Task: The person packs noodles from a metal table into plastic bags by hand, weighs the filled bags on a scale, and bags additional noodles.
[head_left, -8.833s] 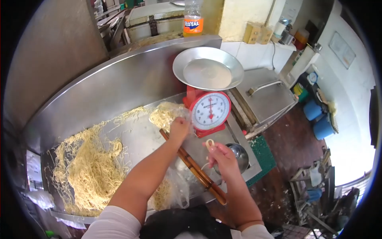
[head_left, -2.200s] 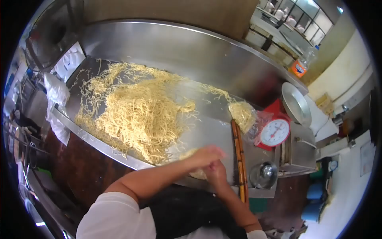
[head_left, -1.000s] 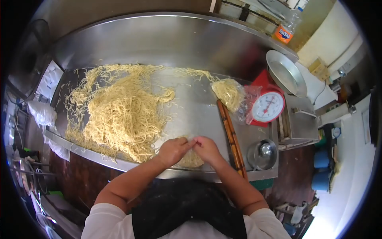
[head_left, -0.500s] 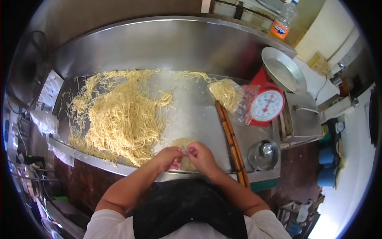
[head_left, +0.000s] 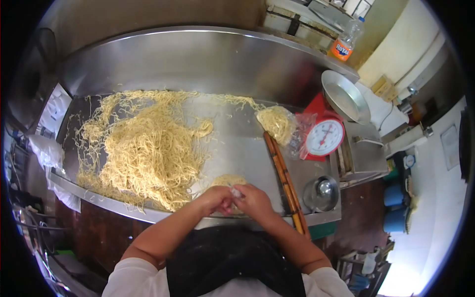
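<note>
At the front edge of the steel table, a clear plastic bag of noodles (head_left: 227, 180) lies partly hidden under my hands. My left hand (head_left: 216, 200) is closed, its fingers curled beside the bag's gathered top. From the other side, my right hand (head_left: 253, 201) pinches that whitish twist of plastic (head_left: 236, 192) between thumb and fingers. Both hands nearly meet there, above the bag. A large heap of loose yellow noodles (head_left: 148, 153) spreads over the table to the left of my hands.
Two bamboo poles (head_left: 285, 185) lie right of my hands, with a steel bowl (head_left: 321, 193) beyond them. Farther back are another bag of noodles (head_left: 275, 123) and a red dial scale (head_left: 324, 137) with a metal pan (head_left: 346, 96). A raised steel backsplash (head_left: 198, 62) runs behind.
My hands have turned slightly around the plastic twist, which now shows more between them. The whole view has shifted a little; the table things stay in place.
</note>
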Motion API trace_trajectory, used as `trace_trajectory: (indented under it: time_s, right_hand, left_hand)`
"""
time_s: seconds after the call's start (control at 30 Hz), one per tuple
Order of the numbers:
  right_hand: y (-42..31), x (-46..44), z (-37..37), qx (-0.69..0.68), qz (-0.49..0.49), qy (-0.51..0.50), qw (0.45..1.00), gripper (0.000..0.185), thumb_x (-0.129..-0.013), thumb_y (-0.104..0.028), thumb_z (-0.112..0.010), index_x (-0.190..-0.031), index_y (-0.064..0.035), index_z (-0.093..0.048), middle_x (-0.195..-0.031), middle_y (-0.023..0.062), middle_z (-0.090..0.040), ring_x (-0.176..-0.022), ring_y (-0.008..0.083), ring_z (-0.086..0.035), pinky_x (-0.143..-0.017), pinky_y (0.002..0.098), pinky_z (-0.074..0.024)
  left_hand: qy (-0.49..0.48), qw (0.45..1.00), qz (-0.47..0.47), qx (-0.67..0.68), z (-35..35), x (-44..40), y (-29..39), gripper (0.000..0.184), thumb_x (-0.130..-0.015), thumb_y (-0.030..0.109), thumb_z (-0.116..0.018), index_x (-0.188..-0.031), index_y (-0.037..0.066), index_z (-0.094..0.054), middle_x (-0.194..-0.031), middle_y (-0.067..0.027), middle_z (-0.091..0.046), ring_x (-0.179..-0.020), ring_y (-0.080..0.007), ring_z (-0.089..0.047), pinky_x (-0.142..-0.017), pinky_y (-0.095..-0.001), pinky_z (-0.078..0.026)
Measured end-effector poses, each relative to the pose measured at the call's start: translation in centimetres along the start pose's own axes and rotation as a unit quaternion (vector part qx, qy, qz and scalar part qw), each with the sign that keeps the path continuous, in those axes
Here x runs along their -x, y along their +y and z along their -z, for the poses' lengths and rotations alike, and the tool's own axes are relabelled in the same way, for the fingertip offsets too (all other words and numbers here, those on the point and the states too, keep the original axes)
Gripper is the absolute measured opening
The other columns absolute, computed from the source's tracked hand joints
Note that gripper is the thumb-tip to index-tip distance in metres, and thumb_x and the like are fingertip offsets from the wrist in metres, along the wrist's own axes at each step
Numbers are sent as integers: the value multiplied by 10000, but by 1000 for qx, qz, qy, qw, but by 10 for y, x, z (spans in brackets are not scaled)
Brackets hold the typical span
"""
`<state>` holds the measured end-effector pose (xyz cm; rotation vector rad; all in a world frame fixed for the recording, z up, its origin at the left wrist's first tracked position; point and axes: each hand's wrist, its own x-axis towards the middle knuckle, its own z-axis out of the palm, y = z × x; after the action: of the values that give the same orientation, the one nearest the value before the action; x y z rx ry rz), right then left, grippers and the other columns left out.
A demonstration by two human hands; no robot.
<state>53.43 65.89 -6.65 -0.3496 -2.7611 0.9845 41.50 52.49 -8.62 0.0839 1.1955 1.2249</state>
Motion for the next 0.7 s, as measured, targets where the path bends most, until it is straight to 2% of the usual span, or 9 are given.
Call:
trace_trajectory:
  time_s: [0.13, 0.23, 0.27, 0.4, 0.5, 0.57, 0.63, 0.67, 0.7]
  right_hand:
    - [-4, -4, 2, 57, -54, -54, 995, 196, -851, -212, -562, -960, -70, -639, -852, 155, -625, -825, 352, -603, -712, 434, -479]
    - [-7, -3, 4, 100, -99, -76, 987, 231, -888, -258, -521, -911, -53, -625, -853, 169, -624, -849, 365, -592, -736, 451, -469]
    - [-6, -1, 6, 89, -85, -74, 990, 252, -903, -270, -504, -894, -46, -619, -854, 172, -624, -854, 368, -587, -739, 454, -466]
    - [-16, 0, 16, 3, 37, -76, 996, 319, -953, -292, -457, -872, -26, -614, -820, 167, -616, -807, 348, -596, -719, 420, -474]
    - [-18, -1, 26, -75, 33, -111, 990, 238, -938, -225, -476, -864, -27, -586, -805, 198, -569, -794, 351, -588, -717, 400, -473]
    - [-4, -1, 27, -148, 29, -104, 983, 190, -901, -204, -565, -867, -20, -595, -781, 154, -582, -743, 321, -578, -710, 351, -475]
    - [2, 3, 22, -224, 59, -56, 971, 179, -862, -197, -634, -897, -24, -611, -801, 132, -603, -737, 303, -577, -715, 340, -476]
    - [1, 5, 27, -189, 82, -40, 978, 430, -731, -228, -769, -1069, -22, -600, -987, 145, -626, -894, 318, -597, -812, 380, -474]
    - [-3, 9, 30, -128, 137, -26, 982, 526, -695, -243, -789, -1119, -17, -573, -1059, 159, -604, -959, 325, -581, -844, 395, -462]
  left_hand:
    - [49, 955, -124, -266, 8, -1, 7, 251, -884, 275, -599, -979, 42, -605, -656, -51, -596, -602, -203, -623, -589, -351, -513]
    - [193, 792, -315, -486, -3, -2, -3, 308, -870, 288, -603, -1078, 61, -607, -778, -141, -655, -724, -295, -653, -665, -392, -519]
    - [186, 791, -318, -488, -4, -6, -7, 305, -851, 274, -604, -1095, 92, -603, -845, -178, -657, -833, -356, -638, -726, -431, -499]
    - [161, 769, -348, -512, -11, -11, -13, 248, -844, 255, -584, -1030, 93, -614, -872, -169, -660, -842, -364, -634, -733, -451, -484]
    - [128, 792, -371, -468, -8, -28, -17, 195, -847, 236, -572, -939, 74, -629, -856, -165, -654, -797, -352, -628, -722, -438, -479]
    - [96, 812, -417, -396, -6, -35, -23, 183, -856, 232, -567, -877, 64, -637, -822, -167, -647, -755, -340, -619, -705, -420, -478]
    - [196, 821, -406, -351, -20, -20, -31, 192, -862, 222, -558, -823, 48, -629, -753, -167, -629, -700, -321, -603, -671, -396, -473]
    - [230, 823, -413, -313, -30, -4, -33, 188, -861, 217, -556, -823, 48, -626, -742, -169, -626, -697, -321, -604, -663, -396, -472]
    - [261, 824, -420, -276, -40, 15, -35, 183, -859, 213, -554, -823, 47, -624, -732, -172, -622, -695, -320, -605, -655, -395, -470]
